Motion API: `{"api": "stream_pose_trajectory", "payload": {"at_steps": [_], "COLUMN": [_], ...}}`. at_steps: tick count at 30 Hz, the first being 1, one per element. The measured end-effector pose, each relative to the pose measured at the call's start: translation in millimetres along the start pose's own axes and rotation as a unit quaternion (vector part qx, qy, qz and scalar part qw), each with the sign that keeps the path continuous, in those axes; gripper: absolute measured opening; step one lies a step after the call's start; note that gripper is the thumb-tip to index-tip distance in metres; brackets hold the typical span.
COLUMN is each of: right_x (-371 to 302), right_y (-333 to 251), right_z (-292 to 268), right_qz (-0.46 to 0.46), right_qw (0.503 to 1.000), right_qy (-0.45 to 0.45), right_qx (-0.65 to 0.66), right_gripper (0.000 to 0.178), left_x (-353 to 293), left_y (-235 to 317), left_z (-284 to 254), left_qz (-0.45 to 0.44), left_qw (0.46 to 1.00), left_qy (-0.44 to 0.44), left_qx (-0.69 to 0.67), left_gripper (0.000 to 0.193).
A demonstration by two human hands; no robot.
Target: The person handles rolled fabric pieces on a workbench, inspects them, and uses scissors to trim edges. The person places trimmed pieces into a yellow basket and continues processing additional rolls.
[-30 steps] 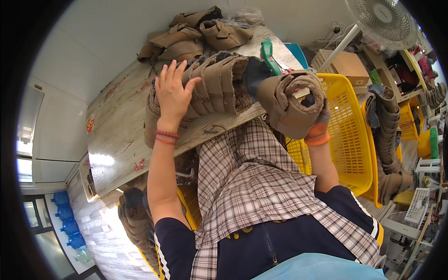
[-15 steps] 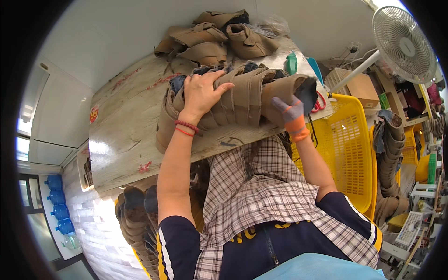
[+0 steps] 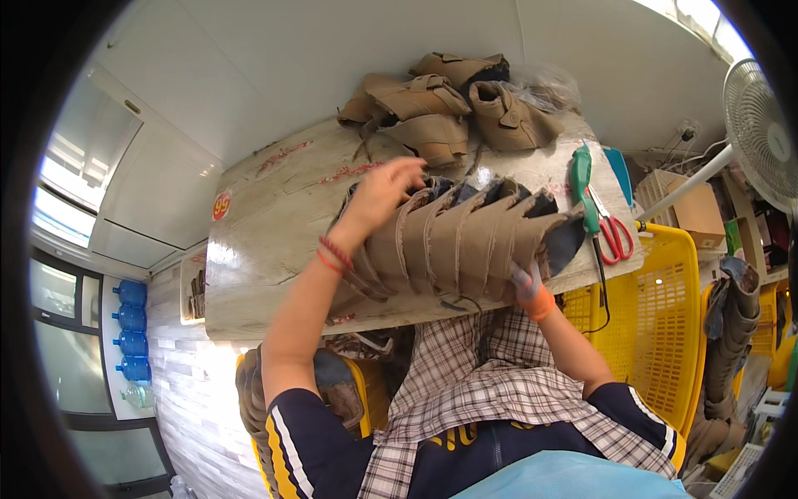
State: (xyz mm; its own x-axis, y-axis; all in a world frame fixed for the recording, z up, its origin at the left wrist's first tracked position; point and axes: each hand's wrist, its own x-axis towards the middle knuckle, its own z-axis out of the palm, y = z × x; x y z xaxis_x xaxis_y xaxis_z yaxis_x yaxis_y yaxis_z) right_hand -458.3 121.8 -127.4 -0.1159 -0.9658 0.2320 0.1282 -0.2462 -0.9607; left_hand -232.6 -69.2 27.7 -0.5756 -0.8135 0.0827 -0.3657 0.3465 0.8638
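Several tan boot uppers (image 3: 465, 241), cut from a soft suede-like material, lie nested one inside another in a long curved row across the near part of the worn wooden table (image 3: 266, 249). We see their open tops as dark slots along the upper edge, each rim overlapping the next like scales. Our left hand (image 3: 384, 190) rests over the left end of the row, wrist bent, fingers loosely curled and lying on the rims; whether they pinch one we cannot tell. Red bands circle that wrist. Our right hand (image 3: 525, 283) is at the right end of the row near the table's front edge, mostly hidden behind the last upper, so its grip is unclear; an orange band sits on that wrist. At the far side of the table a loose heap of the same tan uppers (image 3: 449, 104) lies well apart. Just right of the row lie a green-handled tool (image 3: 580, 179) and red-handled scissors (image 3: 613, 229). A yellow plastic crate (image 3: 665, 316) with slatted walls stands beside the table.
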Motion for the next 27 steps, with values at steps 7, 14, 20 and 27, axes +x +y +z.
{"api": "stream_pose_trajectory", "payload": {"at_steps": [7, 14, 20, 27], "right_x": [-12.4, -25.8, -44.8, -48.7], "right_y": [-18.3, -24.7, -38.2, -149.7], "right_z": [14.6, 12.2, -1.8, -11.0], "right_qz": [0.008, 0.011, -0.017, -0.274], "right_qw": [0.996, 0.998, 1.000, 0.892], "right_qy": [-0.078, -0.019, 0.023, 0.137], "right_qx": [0.031, 0.055, 0.005, -0.332], "right_gripper": [0.073, 0.071, 0.066, 0.061], "left_x": [118.1, 122.8, 88.6, -63.2], "left_y": [-72.6, -40.1, 41.0, 149.2], "left_z": [-12.6, 5.5, -72.2, -53.1], "left_qz": [-0.125, 0.143, 0.109, 0.340], "left_qw": [0.986, 0.975, 0.961, 0.899], "left_qy": [0.093, 0.131, 0.145, -0.035], "left_qx": [0.059, 0.108, -0.208, 0.275], "left_gripper": [0.040, 0.024, 0.009, 0.015]}}
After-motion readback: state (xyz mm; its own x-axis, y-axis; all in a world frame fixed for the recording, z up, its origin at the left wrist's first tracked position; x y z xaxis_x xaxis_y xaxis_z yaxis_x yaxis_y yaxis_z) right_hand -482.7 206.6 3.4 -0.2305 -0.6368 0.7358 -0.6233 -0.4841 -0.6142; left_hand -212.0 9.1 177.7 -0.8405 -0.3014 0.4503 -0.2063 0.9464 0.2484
